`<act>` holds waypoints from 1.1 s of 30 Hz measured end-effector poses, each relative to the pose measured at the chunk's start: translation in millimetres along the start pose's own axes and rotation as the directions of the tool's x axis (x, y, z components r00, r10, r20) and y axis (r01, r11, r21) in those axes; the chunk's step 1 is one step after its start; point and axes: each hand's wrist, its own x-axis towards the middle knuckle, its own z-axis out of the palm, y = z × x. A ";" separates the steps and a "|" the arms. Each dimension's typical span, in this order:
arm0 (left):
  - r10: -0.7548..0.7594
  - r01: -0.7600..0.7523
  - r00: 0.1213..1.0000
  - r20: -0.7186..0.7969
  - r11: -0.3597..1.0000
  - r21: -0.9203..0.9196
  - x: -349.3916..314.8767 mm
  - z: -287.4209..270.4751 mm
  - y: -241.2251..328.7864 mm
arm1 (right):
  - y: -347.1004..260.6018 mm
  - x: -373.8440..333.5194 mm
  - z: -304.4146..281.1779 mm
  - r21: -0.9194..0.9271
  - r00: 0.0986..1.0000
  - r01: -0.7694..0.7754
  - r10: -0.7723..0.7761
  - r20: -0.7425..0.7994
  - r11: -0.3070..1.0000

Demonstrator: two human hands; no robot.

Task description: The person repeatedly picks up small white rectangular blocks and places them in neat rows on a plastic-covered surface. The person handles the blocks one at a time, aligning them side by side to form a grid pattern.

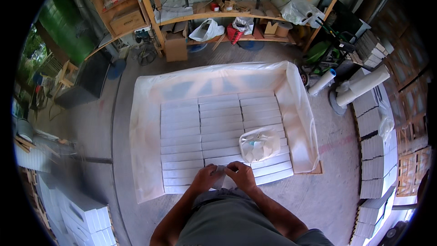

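Several white stacked cartons (88, 221) stand at the far lower left, and next to them a strip of concrete floor (122, 148) leaves room for walking. Then comes the left wall of a large crate liner (146, 141) of whitish plastic film, around three columns of flat white packs (180, 130). Over the near edge of these packs, the left hand (205, 176) pinches a small pale sheet (219, 181); the right hand (242, 176), close beside it, has its fingertips also closed on this sheet. To the right, a white open bag (272, 140) rests on the packs, near the liner's right wall. Beyond it, more floor separates the liner from two film rolls (322, 82) and the tall white stacks (378, 164).
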 end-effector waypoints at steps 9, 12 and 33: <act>0.133 -0.116 0.990 0.036 0.945 -0.305 0.5 5.8 -16.4 | 11.0 3.1 -12.5 0.210 0.973 -0.228 0.218 0.071 0.951; -0.097 0.125 0.992 0.082 0.853 -0.507 9.4 16.3 -6.8 | 10.9 1.7 -13.1 0.091 0.990 -0.136 0.134 0.033 0.986; -0.471 0.477 0.879 0.074 0.862 -0.175 147.1 131.9 -73.4 | 247.0 -18.9 -77.9 0.709 0.446 -0.365 0.782 -0.436 0.604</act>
